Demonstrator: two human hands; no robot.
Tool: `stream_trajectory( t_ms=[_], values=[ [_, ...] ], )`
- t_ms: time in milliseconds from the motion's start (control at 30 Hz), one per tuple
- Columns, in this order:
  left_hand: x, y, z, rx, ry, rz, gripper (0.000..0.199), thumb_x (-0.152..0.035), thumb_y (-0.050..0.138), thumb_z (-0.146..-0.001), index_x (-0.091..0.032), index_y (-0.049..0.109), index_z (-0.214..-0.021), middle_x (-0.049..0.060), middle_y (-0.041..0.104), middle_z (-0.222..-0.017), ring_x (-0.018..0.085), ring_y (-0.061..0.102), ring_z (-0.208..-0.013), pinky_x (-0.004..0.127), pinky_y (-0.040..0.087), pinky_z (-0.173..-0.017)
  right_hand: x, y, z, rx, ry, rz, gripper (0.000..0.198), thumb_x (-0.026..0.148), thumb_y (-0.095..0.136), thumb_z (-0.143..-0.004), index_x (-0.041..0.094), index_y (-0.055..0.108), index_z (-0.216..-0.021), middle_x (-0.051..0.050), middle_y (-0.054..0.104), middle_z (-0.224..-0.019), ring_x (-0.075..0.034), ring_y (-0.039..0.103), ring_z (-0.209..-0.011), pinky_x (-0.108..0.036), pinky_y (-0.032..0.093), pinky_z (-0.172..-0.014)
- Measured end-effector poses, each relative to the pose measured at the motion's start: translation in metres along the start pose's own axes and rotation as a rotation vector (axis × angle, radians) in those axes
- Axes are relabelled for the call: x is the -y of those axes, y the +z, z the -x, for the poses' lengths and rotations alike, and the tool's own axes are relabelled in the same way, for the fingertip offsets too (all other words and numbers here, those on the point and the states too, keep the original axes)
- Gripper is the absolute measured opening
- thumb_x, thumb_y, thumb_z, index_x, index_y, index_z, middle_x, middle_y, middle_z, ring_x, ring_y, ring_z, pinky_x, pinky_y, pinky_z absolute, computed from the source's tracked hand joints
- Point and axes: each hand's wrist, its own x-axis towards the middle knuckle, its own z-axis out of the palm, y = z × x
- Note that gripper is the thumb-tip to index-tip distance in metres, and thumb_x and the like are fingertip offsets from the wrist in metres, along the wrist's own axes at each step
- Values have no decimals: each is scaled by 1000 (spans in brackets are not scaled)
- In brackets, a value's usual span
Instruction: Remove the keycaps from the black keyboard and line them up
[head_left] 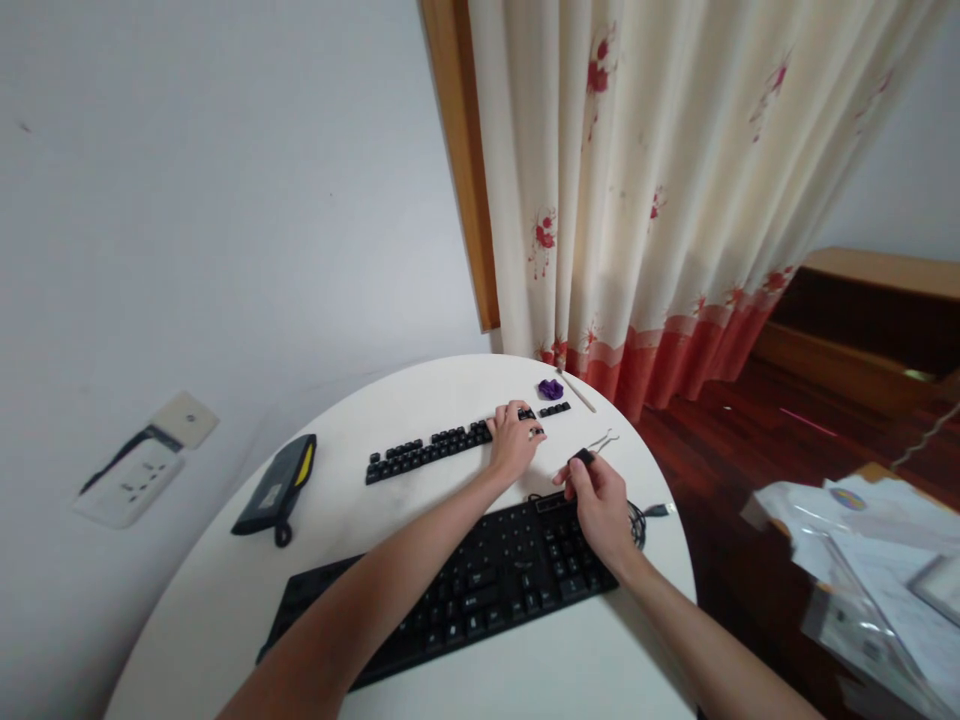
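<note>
My left hand (514, 442) rests at the right end of rows of loose black keycaps (424, 455), its curled fingers and thumb around a few of them. Held in my right hand (602, 500) is a small black-handled wire keycap puller (581, 457); thin bent metal wires stick out beyond the fingers. Under both arms lies a black keyboard (480, 600). Its upper part is bare of keycaps, while keys remain along the near side and at the right. A short strip of keycaps (555, 409) lies just beyond my left hand.
A purple crumpled piece (550, 389) and a slim light-handled tool (577, 391) lie at the round white table's (337, 540) far edge. A dark brush-like item with a yellow stripe (277, 485) lies left. The coiled cable's USB plug (657, 510) is near the right edge.
</note>
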Motion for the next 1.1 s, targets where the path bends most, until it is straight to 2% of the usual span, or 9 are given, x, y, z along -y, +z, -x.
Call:
stream_trajectory(
  t_ms=[100,267,467,900,1100],
  values=[
    [2,6,-1,-3,5,-23,15,-34,74,-79,-28,74,-93,4,46,-127,29,37,-117,45,33,-95,-1,1,1,17,-10,2,37,42,45,-97,18,60,-73,1,56,-60,-15,52,-56,-27,40,-56],
    [0,4,-4,-42,-16,-48,33,-40,75,-78,-28,65,-108,5,43,-128,28,38,-116,45,33,-95,0,0,3,42,-32,-1,36,41,45,-98,18,61,-75,1,55,-60,-15,52,-57,-27,40,-57],
    [1,4,-9,-42,-60,-75,42,-39,76,-77,-27,60,-114,6,43,-128,29,38,-117,45,31,-97,1,0,5,59,-42,12,37,41,44,-98,18,64,-78,0,55,-61,-16,53,-58,-27,40,-57],
    [7,8,-13,-83,-90,-75,40,-43,70,-82,-27,57,-116,7,42,-128,29,38,-117,43,31,-94,-2,0,5,70,-44,20,34,38,45,-98,18,63,-78,1,55,-61,-16,52,-57,-27,39,-57],
    [4,4,-11,-79,-81,-68,46,-44,73,-79,-26,56,-118,7,42,-128,30,38,-117,44,32,-95,-3,0,5,66,-45,23,34,38,45,-98,19,60,-75,1,54,-61,-15,52,-57,-27,39,-57]
  ],
)
